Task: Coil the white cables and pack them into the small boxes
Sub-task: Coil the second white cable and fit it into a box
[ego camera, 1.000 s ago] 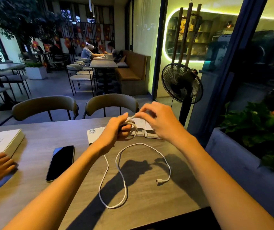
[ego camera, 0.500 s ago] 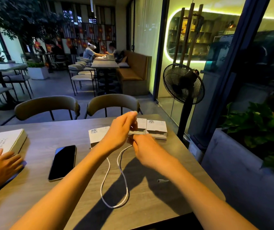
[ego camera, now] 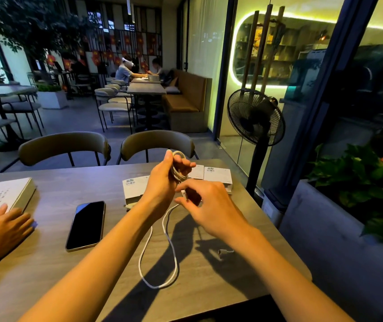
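Grey wooden café table (ego camera: 46,270) holds 3 small white cardboard boxes (ego camera: 217,176) beyond the hands. Left hand (ego camera: 165,180) grips loops of thin white cable (ego camera: 160,254) as a winding core. Right hand (ego camera: 205,205) pinches the strand to feed it; slack trails on the table.

Left hand (ego camera: 165,180) at frame centre, raised off the table (ego camera: 53,256), grips several turns of white cable (ego camera: 158,259) wound round its fingers. Right hand (ego camera: 205,205) just below and right of it, fingers curled, pinching the cable near the coil. Slack hangs to a loop on the table, lower centre; plug end (ego camera: 223,251) lies to the right. Small white boxes (ego camera: 217,176) behind the hands. Dark phone (ego camera: 86,225) centre left. Another person's hand (ego camera: 2,225) at left edge, beside a large flat white box (ego camera: 0,196).
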The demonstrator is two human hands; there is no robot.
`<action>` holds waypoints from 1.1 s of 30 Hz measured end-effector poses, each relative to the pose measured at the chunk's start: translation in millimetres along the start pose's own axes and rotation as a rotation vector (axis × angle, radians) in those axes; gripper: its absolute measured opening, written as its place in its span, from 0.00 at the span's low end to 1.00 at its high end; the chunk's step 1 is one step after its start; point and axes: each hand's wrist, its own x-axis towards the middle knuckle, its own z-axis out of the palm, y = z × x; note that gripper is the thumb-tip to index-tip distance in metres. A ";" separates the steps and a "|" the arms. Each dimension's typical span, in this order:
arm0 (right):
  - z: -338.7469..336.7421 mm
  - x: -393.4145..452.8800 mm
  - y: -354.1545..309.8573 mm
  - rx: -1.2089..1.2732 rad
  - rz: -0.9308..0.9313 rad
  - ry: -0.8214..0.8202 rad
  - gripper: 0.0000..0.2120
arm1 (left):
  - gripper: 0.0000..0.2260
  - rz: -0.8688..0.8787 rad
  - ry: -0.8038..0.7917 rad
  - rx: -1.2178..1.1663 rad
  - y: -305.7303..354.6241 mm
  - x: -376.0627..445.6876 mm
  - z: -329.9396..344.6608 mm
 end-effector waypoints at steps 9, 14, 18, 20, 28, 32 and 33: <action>-10.3 2.3 10.1 0.018 -0.135 0.274 0.12 | 0.21 -0.087 -0.247 0.374 8.2 -18.4 3.4; -20.5 5.6 19.3 -0.039 -0.022 0.247 0.16 | 0.15 -0.097 -0.325 0.594 10.2 -24.5 7.7; -23.9 -0.3 21.5 0.001 -0.024 0.214 0.11 | 0.21 -0.043 -0.248 0.730 8.0 -19.9 12.5; -22.2 -6.2 17.1 -0.065 -0.049 0.284 0.12 | 0.23 0.062 -0.136 0.671 5.3 -18.5 15.0; -14.4 -19.9 40.8 -0.279 0.223 0.275 0.08 | 0.20 -0.064 -0.043 0.130 31.4 -6.4 2.8; -17.6 -3.8 36.0 -0.252 0.229 0.196 0.16 | 0.21 -0.089 -0.190 0.364 29.8 -12.3 8.6; -17.1 0.0 32.4 -0.238 0.230 0.153 0.15 | 0.21 -0.095 -0.212 0.365 29.9 -13.5 10.4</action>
